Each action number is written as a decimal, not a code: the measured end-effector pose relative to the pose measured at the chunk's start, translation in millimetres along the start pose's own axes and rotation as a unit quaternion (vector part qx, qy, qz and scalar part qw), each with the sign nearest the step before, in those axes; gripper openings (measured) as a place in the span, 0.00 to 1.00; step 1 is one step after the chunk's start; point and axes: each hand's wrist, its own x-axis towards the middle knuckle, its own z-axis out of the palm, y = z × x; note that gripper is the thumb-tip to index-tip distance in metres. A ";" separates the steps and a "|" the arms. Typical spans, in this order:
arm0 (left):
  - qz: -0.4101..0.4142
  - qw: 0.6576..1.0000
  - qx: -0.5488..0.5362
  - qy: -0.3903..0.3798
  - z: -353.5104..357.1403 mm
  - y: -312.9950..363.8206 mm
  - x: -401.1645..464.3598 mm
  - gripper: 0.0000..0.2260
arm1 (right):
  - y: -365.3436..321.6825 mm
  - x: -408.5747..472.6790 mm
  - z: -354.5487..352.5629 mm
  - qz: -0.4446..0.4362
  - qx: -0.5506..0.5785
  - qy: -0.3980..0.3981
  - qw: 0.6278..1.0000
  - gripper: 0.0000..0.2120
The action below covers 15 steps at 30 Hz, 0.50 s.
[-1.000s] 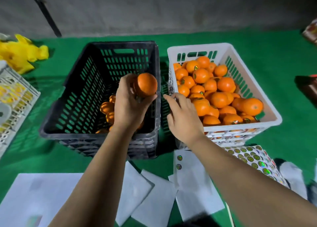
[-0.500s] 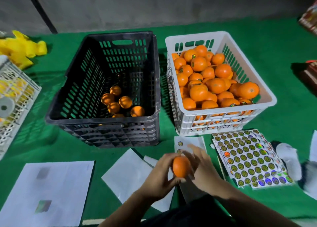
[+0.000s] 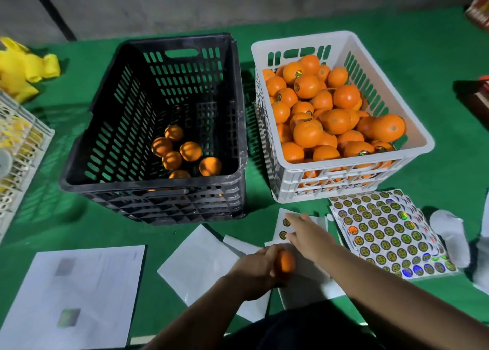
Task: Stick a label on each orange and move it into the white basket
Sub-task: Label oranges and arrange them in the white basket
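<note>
1. The left hand (image 3: 254,270), low in the middle of the frame, has its fingers curled round one orange (image 3: 284,262) and holds it just above the white backing papers (image 3: 201,259). Judging by the task, this orange has no label yet, though its far side is hidden.
2. The right hand (image 3: 307,237) reaches up and left of the orange, its fingertips on a nearly used strip (image 3: 284,229) where two round labels (image 3: 286,222) are left. Whether it already pinches one I cannot tell; the fingers look fairly straight, touching the paper.
3. To do this step well, lift a label by its edge with a fingernail so it peels off flat and does not fold on itself.
4. Keep the orange steady in the left hand with a bare patch of peel turned up toward the right hand.
5. Press the label down from its middle outward so it follows the curve and the edges do not lift.
6. The full sheet of labels (image 3: 383,230) lies right of the strip, at lower right, for when the strip runs out.
7. Then carry the orange up and right to the white basket (image 3: 420,138), already heaped high; set it in a low spot so nothing rolls over the rim.
8. The black crate (image 3: 238,106), upper middle, has only a few oranges left at its bottom.
</note>
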 end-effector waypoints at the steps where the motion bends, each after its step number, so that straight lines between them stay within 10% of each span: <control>1: -0.001 1.000 0.008 -0.005 -1.7 2.1 0.0 0.37 | -1.5 5.7 -2.0 0.009 -0.019 0.008 1.000 0.23; 15: -0.046 0.999 -0.017 0.023 11.8 -5.2 9.6 0.39 | -0.9 21.7 -10.2 -0.056 -0.178 0.040 0.982 0.12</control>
